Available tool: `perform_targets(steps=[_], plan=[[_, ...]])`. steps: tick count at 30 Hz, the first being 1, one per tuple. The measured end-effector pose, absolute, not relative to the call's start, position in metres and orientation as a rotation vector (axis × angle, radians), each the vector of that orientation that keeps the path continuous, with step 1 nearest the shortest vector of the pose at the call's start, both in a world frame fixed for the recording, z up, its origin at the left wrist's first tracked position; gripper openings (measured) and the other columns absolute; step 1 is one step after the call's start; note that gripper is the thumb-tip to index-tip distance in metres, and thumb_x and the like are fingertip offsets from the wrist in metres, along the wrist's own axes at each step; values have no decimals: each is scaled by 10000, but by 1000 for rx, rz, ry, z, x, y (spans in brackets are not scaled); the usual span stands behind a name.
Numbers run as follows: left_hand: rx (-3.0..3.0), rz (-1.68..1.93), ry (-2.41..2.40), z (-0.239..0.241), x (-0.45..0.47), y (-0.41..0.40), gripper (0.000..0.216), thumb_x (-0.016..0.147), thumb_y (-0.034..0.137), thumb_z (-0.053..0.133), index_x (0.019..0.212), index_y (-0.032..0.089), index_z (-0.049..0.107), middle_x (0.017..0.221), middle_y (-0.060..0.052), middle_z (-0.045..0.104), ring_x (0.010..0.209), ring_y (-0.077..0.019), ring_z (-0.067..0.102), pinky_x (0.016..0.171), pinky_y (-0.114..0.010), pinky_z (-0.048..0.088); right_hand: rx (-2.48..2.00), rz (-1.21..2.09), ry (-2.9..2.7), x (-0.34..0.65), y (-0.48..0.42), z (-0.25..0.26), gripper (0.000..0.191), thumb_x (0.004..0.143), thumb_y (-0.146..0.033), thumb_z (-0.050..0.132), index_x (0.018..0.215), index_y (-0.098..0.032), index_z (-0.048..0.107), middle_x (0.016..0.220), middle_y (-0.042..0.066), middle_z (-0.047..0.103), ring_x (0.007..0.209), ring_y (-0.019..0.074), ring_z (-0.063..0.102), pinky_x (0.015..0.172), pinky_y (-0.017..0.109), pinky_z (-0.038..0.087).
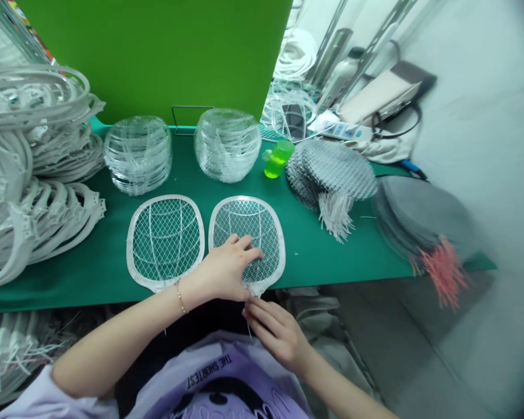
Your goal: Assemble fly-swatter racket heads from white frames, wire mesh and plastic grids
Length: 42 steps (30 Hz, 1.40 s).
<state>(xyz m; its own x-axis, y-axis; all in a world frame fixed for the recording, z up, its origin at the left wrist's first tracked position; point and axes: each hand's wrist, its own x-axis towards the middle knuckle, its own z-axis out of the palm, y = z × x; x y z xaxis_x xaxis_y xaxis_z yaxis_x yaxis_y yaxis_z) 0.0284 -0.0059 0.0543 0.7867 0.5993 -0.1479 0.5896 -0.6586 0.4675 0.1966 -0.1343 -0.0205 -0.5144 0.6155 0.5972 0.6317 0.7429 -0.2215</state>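
My left hand point(229, 266) lies over a white racket head frame point(280, 250), its fingers spread on the grey metal mesh point(240, 224). Its thumb reaches the frame's neck at the table's front edge. Closed in a pinch at that same neck is my right hand point(279, 334). A thin strand point(249, 330) hangs below its fingertips; the exact grip is partly hidden. Just left, a second white racket head frame point(131, 250) with mesh lies flat, close to my left forearm.
White frames point(65, 221) are piled at the left. Behind stand two stacks of clear rings point(138, 154) point(227, 145) and a green bottle point(279, 159). Round mesh sheets point(340, 166) and grey discs point(423, 209) with red strands point(445, 270) lie right. A green panel point(157, 58) rises at the back.
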Motion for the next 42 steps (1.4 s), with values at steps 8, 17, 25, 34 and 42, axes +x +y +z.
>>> perform_targets(steps=[8,17,25,34,42], plan=[[2485,-33,884,58,32,-3,605,668,252,793,1229,212,567,1228,-87,537,1085,-304,502,863,-415,524,-771,-56,-2417,201,-125,-9,314,962,-33,439,864,-147,715,950,72,773,994,202,721,755,296,587],[2494,-4,883,58,34,-6,594,665,204,750,1234,164,581,1201,-108,536,1053,-307,504,845,-419,523,-818,111,-2567,198,-112,9,325,974,-61,411,757,-157,633,811,64,694,729,157,629,667,290,530],[2511,-7,848,57,28,-1,631,709,266,763,1299,159,567,1259,-113,534,1087,-308,509,906,-421,507,-787,17,-2434,198,-115,0,277,960,-42,437,839,-131,670,907,80,742,910,178,685,860,319,561],[2466,42,848,58,27,1,698,724,345,780,1351,162,531,1237,-94,579,1098,-307,533,976,-456,481,-911,-105,-2201,223,-137,-32,281,886,-101,619,1166,-98,643,1084,124,755,1253,220,607,1039,380,536],[2477,71,894,54,30,-5,725,701,288,795,1353,142,515,1227,-101,577,1103,-306,525,949,-442,500,-806,-4,-2206,221,-127,-50,415,836,-151,748,1217,-50,619,1092,154,751,1216,231,634,1011,378,575]])
